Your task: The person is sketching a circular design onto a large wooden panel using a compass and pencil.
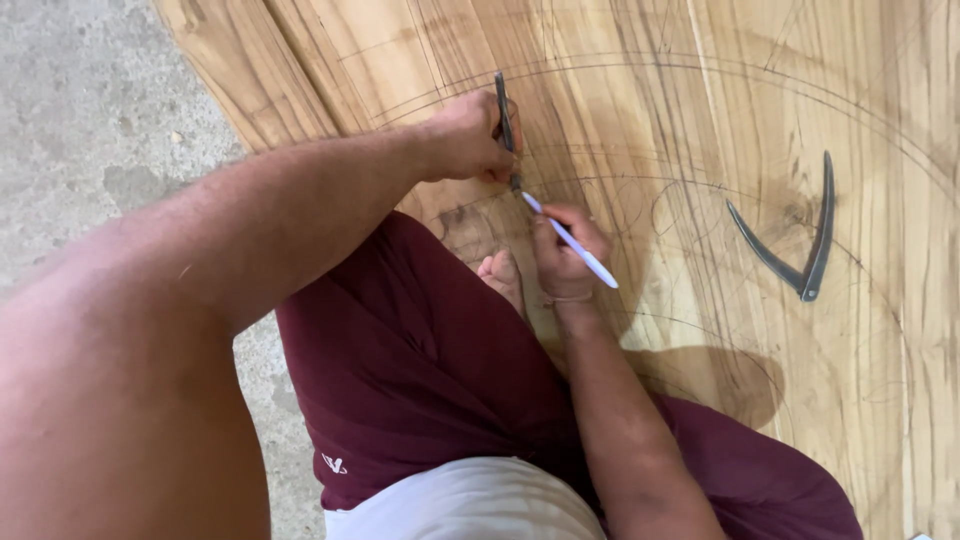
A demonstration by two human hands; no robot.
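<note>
The person sits on a broad wooden panel lying on the concrete floor, knees in maroon trousers. The right hand has its fingers pinched together round a white pen; the pen's long axis slants, tip up and to the left on the wood, tail down and to the right. The left hand has its fingers closed on a dark metal divider, which runs nearly straight up and down the view, its lower point meeting the pen tip. A second divider, legs spread in a V, lies well apart to the right. Pencilled arcs cross the panel. Its left edge runs diagonally beside the floor; bare wood stretches beyond and to the right of the hands.
</note>
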